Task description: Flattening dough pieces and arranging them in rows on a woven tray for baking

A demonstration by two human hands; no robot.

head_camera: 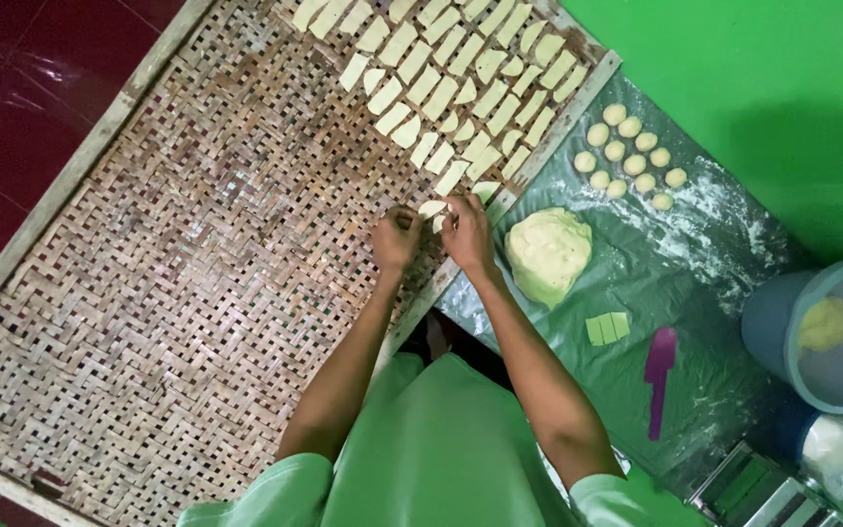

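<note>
We've got both hands, left hand (397, 237) and right hand (466, 231), fingers pinched on one dough strip (431, 208) over the woven bamboo tray (197, 273).

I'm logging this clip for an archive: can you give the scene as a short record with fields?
Left hand: on the woven bamboo tray, fingers at a pale dough strip
Right hand: pinching the same strip
Tray contents: rows of pale cut dough pieces
Green plastic sheet: yellow dough lump, small dough balls, purple plastic knife
Far right: grey bucket
</note>
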